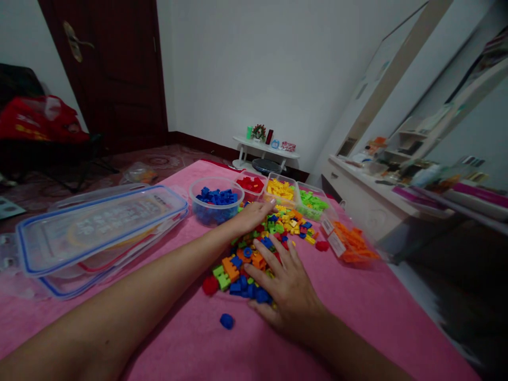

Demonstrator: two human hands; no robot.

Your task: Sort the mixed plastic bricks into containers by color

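Observation:
A pile of mixed plastic building blocks in red, blue, yellow, green and orange lies on the pink cloth. Spread over its near right side is my right hand, open, fingertips resting among the blocks. My left hand reaches across the far part of the pile, close to the boxes of red blocks and yellow blocks. Its visible fingers are stretched out to the right; their undersides are hidden. Just left of it stands a round tub of blue blocks.
Green blocks fill a box at the back right, and orange blocks another at the right edge. Stacked lids with blue rims lie at left. A loose blue block sits near me. A white dresser stands right.

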